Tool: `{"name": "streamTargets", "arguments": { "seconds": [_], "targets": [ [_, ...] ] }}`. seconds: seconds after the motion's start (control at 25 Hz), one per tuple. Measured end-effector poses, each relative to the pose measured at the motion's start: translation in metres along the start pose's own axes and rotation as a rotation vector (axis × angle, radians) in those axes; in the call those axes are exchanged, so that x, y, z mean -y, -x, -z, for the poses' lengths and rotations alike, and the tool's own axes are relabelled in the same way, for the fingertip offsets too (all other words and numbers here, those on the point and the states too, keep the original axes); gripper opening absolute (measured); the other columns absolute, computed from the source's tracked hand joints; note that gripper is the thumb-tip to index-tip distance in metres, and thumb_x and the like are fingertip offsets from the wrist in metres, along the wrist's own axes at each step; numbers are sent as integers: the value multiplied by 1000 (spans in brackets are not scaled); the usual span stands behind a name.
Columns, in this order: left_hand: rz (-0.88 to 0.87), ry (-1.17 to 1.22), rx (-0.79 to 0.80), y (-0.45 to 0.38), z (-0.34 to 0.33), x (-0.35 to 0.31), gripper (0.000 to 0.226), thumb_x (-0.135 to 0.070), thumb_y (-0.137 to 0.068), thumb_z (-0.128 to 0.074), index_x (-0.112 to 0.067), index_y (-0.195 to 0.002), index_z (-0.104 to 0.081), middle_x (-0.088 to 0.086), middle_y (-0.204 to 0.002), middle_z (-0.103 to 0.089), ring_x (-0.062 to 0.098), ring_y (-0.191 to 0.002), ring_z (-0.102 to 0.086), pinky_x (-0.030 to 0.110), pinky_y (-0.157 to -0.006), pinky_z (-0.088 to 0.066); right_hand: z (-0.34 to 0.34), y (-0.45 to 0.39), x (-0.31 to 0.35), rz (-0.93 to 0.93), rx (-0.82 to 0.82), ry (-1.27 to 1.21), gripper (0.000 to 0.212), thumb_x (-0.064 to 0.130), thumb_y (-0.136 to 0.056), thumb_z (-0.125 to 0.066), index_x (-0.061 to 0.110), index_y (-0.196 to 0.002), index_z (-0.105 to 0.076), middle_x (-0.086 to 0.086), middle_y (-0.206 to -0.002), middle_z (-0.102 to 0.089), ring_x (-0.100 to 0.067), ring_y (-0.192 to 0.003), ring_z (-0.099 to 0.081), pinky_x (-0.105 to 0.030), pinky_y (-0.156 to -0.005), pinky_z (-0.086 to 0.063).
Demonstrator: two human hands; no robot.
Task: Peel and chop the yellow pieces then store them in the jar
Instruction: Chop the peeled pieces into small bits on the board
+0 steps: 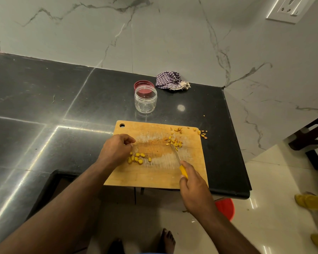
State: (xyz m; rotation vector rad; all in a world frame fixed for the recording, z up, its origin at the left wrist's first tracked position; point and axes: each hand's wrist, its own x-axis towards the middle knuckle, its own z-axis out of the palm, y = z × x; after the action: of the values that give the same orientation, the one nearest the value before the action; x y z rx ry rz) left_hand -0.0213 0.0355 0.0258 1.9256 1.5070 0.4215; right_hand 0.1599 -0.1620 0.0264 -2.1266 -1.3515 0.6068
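Bare feet [168, 239] show at the bottom edge of the head view, on a pale glossy floor [264, 180], with two forearms reaching up from there to a wooden chopping board [154, 176]. The board lies at the near edge of a black stone counter [44, 107], close to its right end.

The right hand [193, 187] is clenched around the yellow handle of a small knife [179, 162]. Its blade slants up and to the left, and the tip rests among a heap of chopped yellow pieces [174, 143] on the right half of the board. The left hand [116, 149] sits on the board's left edge, its fingers curled in loosely towards the thumb; whether they pinch anything cannot be told. Just below that hand lies a group of larger yellow pieces [137, 158]. A few scraps [178, 129] lie at the board's far right corner, and more crumbs [203, 133] lie just off it on the counter.

Behind the board stands an open clear jar [145, 99], upright, with nothing visible inside. Its red lid [142, 84] lies just behind it, and a crumpled checked cloth [170, 80] sits to the right against the marble wall [173, 33]. A red stool or bucket [226, 208] shows under the counter's right end.
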Motion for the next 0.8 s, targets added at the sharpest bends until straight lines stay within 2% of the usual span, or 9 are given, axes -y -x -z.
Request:
{"name": "streamTargets", "arguments": {
  "seconds": [0.2,0.28,0.36,0.44,0.52,0.6,0.72,0.8],
  "targets": [
    [-2,-16,5,1,6,0,25,-14,-97,-59,-19,-118,-70,-1,-116,-68,8,-91,-53,13,-59,-36,-4,5,3,29,71,-13,46,24,-103,-40,30,-149,-34,5,-143,-48,-9,-124,-47,-19,-96,-37],
    [-4,-22,1,2,11,2,25,-15,-96,-61,-21,-118,-71,-2,-116,-68,8,-91,-53,15,-61,-37,0,2,-1,14,33,-18,46,22,-103,-42,28,-148,-36,3,-142,-49,-10,-124,-47,-20,-96,-38],
    [4,-22,4,3,15,3,26,-16,-95,-62,-20,-119,-71,-1,-118,-68,8,-93,-53,21,-68,-41,4,0,-2,10,23,-36,46,21,-102,-43,29,-147,-37,5,-142,-49,-10,-123,-48,-23,-98,-41],
    [15,-18,-18,5,17,3,27,-15,-96,-61,-19,-121,-70,1,-120,-67,9,-95,-53,25,-77,-43,4,-1,2,25,46,-72,45,21,-102,-44,31,-146,-38,8,-138,-51,-9,-117,-51,-25,-93,-45],
    [38,-15,-40,7,18,5,28,-14,-96,-60,-17,-122,-70,3,-120,-67,9,-96,-53,26,-79,-44,1,0,5,41,73,-110,45,21,-101,-45,33,-145,-39,9,-133,-54,-10,-108,-55,-22,-83,-44],
    [63,-29,-37,10,17,7,25,-14,-96,-61,-17,-118,-70,3,-117,-67,9,-95,-53,24,-75,-43,-1,0,4,49,101,-137,45,22,-101,-46,33,-144,-40,8,-130,-55,-9,-103,-56,-20,-80,-41],
    [73,-64,8,15,13,6,19,-21,-94,-66,-19,-113,-71,0,-108,-66,8,-90,-56,18,-62,-39,0,-4,-1,71,132,-157,45,22,-101,-46,32,-144,-41,7,-131,-56,-9,-105,-55,-21,-83,-43],
    [87,-82,9,18,9,3,19,-27,-92,-69,-21,-110,-71,-4,-99,-64,7,-84,-55,17,-58,-38,4,-8,-5,92,156,-162,45,22,-100,-46,32,-144,-41,7,-132,-56,-8,-105,-54,-22,-83,-44]
  ]
}}
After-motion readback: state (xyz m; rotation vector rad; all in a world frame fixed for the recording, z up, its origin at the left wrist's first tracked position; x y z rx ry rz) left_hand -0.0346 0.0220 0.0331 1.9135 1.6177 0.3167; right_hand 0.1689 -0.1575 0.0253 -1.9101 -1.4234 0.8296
